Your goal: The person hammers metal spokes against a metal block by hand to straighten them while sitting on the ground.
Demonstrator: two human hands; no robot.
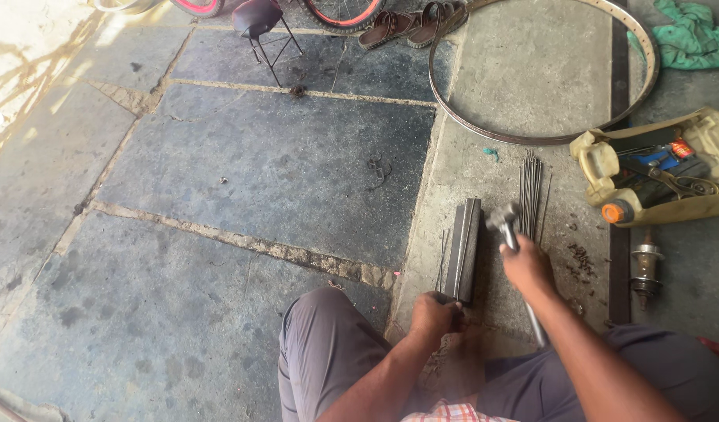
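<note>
A dark steel bar (pixel 464 248) lies on the stone floor in front of my knees. My left hand (pixel 434 316) pinches a thin metal spoke at the bar's near end. My right hand (pixel 526 267) is closed around the handle of a hammer (pixel 504 219), whose head hovers just right of the bar. A bundle of thin spokes (pixel 529 190) lies on the floor beyond the hammer head.
A bare bicycle rim (pixel 544 70) lies flat at the back. A cut-open plastic can (pixel 654 167) holds tools at the right, with a wheel hub (pixel 646 267) below it. Sandals (pixel 410 23), a small stool (pixel 259 25), tyres and a green rag (pixel 689 35) lie farther back.
</note>
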